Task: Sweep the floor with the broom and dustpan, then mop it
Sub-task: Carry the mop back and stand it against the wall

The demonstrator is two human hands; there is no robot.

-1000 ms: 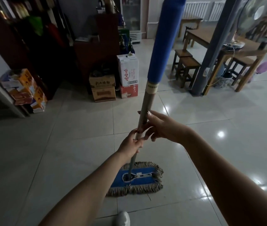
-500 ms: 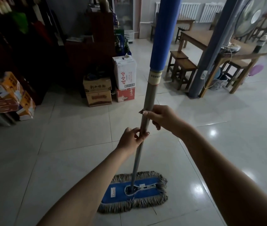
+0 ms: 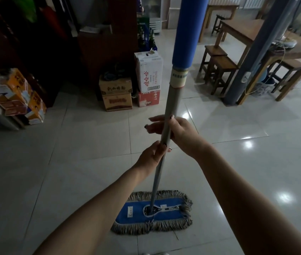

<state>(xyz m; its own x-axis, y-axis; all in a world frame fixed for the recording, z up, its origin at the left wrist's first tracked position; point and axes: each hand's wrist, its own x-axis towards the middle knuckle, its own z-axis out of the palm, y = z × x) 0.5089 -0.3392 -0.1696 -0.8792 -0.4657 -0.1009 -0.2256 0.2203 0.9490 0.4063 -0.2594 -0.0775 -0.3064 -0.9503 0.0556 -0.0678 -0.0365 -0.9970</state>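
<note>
Dim indoor shot, low contrast. Brightest zone is top right, with white glare spots on the glossy pale tiled floor [image 3: 256,162]. The dark wooden cabinet [image 3: 100,52] top left is nearly lost in shadow. Wide-angle bend at edges. The blue foam sleeve [image 3: 190,30] atop the grey metal mop handle [image 3: 157,172], close to the lens, looks soft.

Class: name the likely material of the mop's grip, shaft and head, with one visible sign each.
Grip: probably foam, thick, matte blue. Shaft: likely metal, smooth grey with slight sheen. Mop head: blue fabric pad, fringed with tan yarn strands.
</note>
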